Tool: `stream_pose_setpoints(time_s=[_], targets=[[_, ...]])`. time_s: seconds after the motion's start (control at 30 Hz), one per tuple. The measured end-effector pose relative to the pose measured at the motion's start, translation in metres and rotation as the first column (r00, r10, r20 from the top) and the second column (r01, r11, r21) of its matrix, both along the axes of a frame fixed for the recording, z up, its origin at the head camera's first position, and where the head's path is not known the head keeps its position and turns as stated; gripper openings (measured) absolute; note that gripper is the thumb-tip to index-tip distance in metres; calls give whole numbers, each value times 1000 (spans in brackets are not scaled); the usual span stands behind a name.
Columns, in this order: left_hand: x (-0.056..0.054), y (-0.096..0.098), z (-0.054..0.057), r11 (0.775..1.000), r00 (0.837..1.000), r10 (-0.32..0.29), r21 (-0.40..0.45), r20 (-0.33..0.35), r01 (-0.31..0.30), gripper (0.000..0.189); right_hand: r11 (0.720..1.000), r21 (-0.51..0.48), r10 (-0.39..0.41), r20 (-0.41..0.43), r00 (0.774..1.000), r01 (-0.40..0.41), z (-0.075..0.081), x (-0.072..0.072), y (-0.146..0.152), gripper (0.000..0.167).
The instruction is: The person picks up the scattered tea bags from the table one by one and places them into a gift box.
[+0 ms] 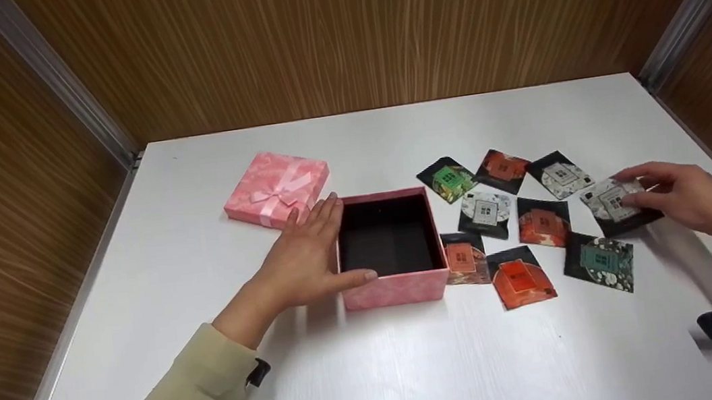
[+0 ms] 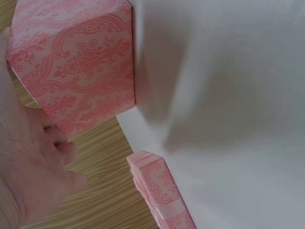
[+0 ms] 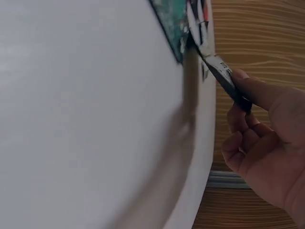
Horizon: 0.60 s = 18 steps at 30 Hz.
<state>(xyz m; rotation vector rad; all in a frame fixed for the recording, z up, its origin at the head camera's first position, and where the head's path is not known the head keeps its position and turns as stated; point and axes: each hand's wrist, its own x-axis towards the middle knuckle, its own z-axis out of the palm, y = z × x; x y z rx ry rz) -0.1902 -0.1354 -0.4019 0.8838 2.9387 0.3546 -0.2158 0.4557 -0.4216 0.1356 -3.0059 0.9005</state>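
Observation:
My left hand rests against the left side of an open pink patterned box, its thumb over the front rim and its fingers stretched along the side. Inside, the box is black. The left wrist view shows this hand beside the box's pink wall. On the right, my right hand pinches a black-and-white sachet between thumb and fingers. In the right wrist view this sachet is seen nearly edge-on, tilted and raised off the table, in the right hand.
A pink lid with a ribbon bow lies behind and left of the box. Several sachets are spread right of it, among them a green one, an orange one and a teal one. Wood-grain panels enclose the white table.

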Motion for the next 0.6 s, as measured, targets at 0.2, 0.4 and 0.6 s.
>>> stream_pose_setpoints(time_s=[0.2, 0.4, 0.6], targets=[[1, 0, 0, 1000, 1000, 9, -5, 12, -9, 128, 990, -134, -47, -30, 998, 42, 27, 3, -30, 46], [0, 0, 1, 1000, 1000, 14, -5, 10, -14, 129, 975, -220, -37, -20, 999, 32, 60, 6, -91, 49], [0, 0, -1, 1000, 1000, 2, -6, -6, -2, 128, 941, -296, 140, -92, 986, -161, 80, 8, -165, 46]])
